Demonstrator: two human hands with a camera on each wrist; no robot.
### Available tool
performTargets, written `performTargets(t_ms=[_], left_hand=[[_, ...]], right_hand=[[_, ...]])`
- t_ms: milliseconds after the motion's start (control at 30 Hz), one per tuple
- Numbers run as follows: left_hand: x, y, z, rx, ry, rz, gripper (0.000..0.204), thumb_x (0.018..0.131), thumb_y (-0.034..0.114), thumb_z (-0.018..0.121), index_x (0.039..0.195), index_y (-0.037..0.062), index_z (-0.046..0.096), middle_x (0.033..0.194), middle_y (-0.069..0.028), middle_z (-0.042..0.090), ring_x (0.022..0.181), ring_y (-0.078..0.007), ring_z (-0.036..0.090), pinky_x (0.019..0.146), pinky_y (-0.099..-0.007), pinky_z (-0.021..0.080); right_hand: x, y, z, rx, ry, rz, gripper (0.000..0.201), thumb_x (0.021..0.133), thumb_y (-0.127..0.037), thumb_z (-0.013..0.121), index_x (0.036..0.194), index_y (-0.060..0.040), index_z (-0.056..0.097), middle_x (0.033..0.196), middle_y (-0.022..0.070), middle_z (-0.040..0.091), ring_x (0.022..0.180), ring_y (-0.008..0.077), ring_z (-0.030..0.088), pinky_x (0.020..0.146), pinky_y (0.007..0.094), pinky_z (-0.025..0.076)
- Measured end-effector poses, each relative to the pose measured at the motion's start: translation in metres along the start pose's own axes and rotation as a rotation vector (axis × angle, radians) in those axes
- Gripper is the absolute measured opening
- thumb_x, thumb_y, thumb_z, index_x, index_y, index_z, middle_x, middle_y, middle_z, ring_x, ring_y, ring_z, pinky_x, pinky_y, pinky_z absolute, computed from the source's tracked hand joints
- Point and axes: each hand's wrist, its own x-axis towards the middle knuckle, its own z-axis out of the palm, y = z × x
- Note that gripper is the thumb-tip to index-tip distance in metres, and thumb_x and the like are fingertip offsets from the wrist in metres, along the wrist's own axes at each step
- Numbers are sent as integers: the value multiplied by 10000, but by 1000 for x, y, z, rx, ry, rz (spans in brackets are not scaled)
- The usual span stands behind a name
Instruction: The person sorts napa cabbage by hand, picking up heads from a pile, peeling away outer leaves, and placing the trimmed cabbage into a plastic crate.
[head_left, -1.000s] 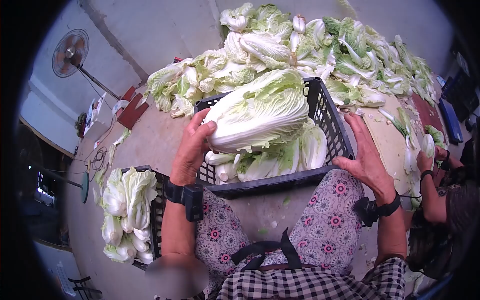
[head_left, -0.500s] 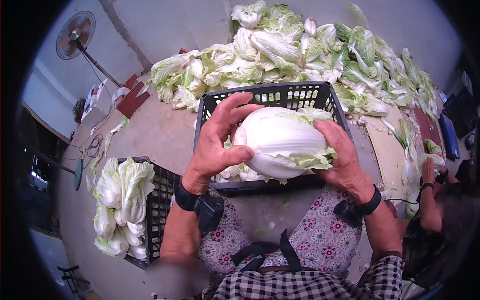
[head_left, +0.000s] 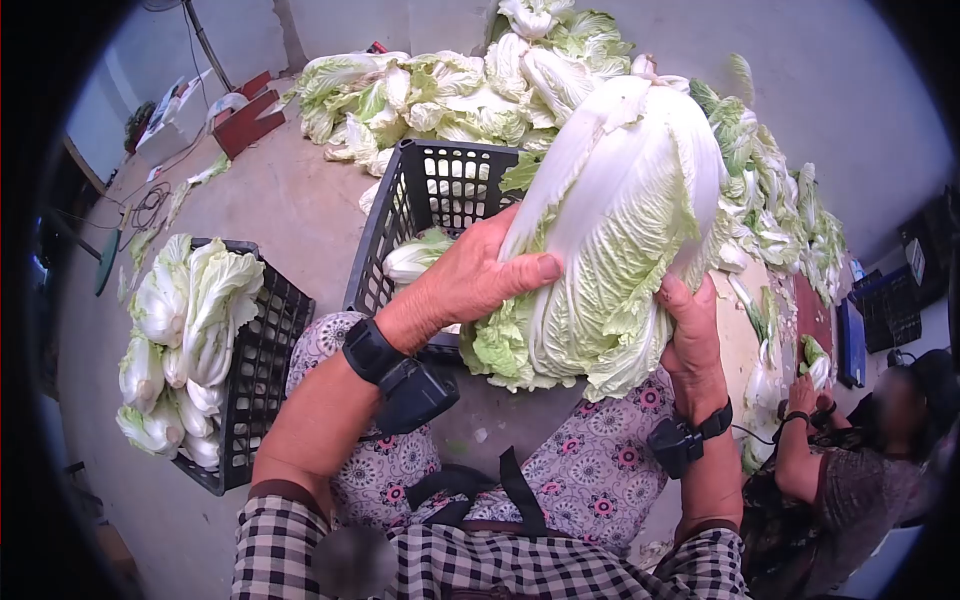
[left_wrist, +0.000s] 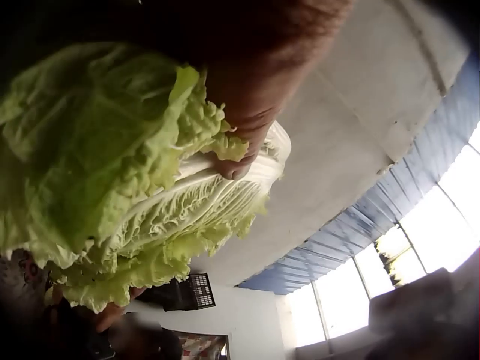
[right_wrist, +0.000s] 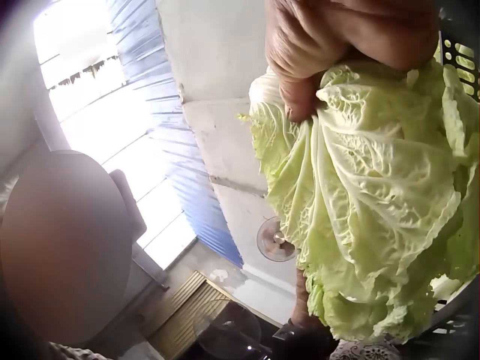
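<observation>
A large napa cabbage (head_left: 620, 230) is held up in front of the body in the head view, its white base toward the top and leafy end low. My left hand (head_left: 475, 275) grips its left side, thumb across the leaves, fingers hidden behind. On the lower right side my right hand (head_left: 692, 335) holds it with the thumb on the leaves. In the left wrist view the left hand's thumb (left_wrist: 241, 150) presses the cabbage (left_wrist: 187, 202). The right wrist view shows the right hand (right_wrist: 337, 37) over the ruffled leaves (right_wrist: 360, 180).
A black crate (head_left: 375, 245) with cabbages inside stands behind the held cabbage. Another crate (head_left: 275, 350) with several cabbages (head_left: 185, 340) is at the left. A cabbage pile (head_left: 440, 95) lines the wall. At the right sits another person (head_left: 860, 480), handling a cabbage.
Both hands have raised the cabbage toward the camera and right, turning it from lying sideways to base up. The right hand, earlier off it, now holds it. The view has shifted.
</observation>
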Motion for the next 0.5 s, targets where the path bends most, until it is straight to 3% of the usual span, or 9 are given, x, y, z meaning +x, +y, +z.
performTargets(t_ms=[33, 133, 267, 333, 367, 433, 467, 500], left_hand=[[1, -2, 2, -16, 28, 40, 760, 836, 525, 608, 1310, -41, 426, 1170, -140, 583, 1045, -186, 563, 907, -306, 445], [-3, -4, 0, -153, 19, -75, 753, 852, 523, 593, 1320, -39, 413, 1192, -121, 573, 1062, -176, 550, 916, -296, 436], [-10, -13, -15, -377, -200, -179, 868, 829, 638, 526, 1374, -16, 357, 1302, -108, 491, 1185, -172, 469, 1001, -314, 370], [-4, -8, -17, -193, -231, -129, 1079, 718, 755, 538, 1425, -8, 251, 1377, -115, 409, 1270, -182, 377, 1058, -324, 293], [-3, -9, -15, -160, -218, -100, 1131, 685, 777, 550, 1434, -6, 225, 1394, -116, 386, 1284, -184, 357, 1067, -326, 279], [-1, -7, -3, -114, -175, -113, 1278, 578, 817, 607, 1453, 1, 156, 1435, -121, 323, 1315, -193, 310, 1083, -328, 249], [-1, -7, 2, -129, -187, -91, 1170, 667, 721, 647, 1450, 7, 153, 1414, -145, 336, 1310, -217, 315, 1080, -343, 259], [2, -13, 7, -164, -203, -86, 1140, 685, 691, 656, 1450, 9, 157, 1411, -142, 344, 1303, -216, 326, 1076, -341, 267]], right_hand=[[1, 2, 1, 52, -9, 21, 494, 844, -127, 632, 1265, 44, 435, 1149, 133, 586, 1003, 218, 606, 886, 347, 499], [1, 11, 5, 151, -2, 75, 457, 884, -123, 580, 1283, 34, 423, 1185, 138, 570, 1041, 223, 592, 898, 352, 496], [1, 19, -6, 222, 16, 139, 459, 894, -130, 573, 1294, 31, 414, 1203, 138, 564, 1047, 224, 592, 905, 358, 496], [-2, 23, -18, 268, 55, 117, 461, 896, -137, 573, 1294, 33, 414, 1211, 142, 560, 1058, 229, 588, 914, 359, 492], [-2, 27, -30, 267, 20, 101, 504, 917, -209, 525, 1353, -7, 376, 1285, 162, 519, 1145, 284, 547, 985, 431, 456], [-2, 33, -40, 376, 47, 54, 505, 918, -235, 525, 1354, -21, 387, 1299, 166, 509, 1163, 294, 531, 1004, 451, 434], [-2, 34, -43, 431, 59, 27, 505, 919, -248, 525, 1354, -28, 392, 1306, 168, 504, 1172, 299, 524, 1013, 461, 423], [-3, 34, -42, 466, 25, 37, 579, 872, -252, 633, 1343, -19, 389, 1280, 112, 526, 1138, 240, 544, 991, 396, 441]])
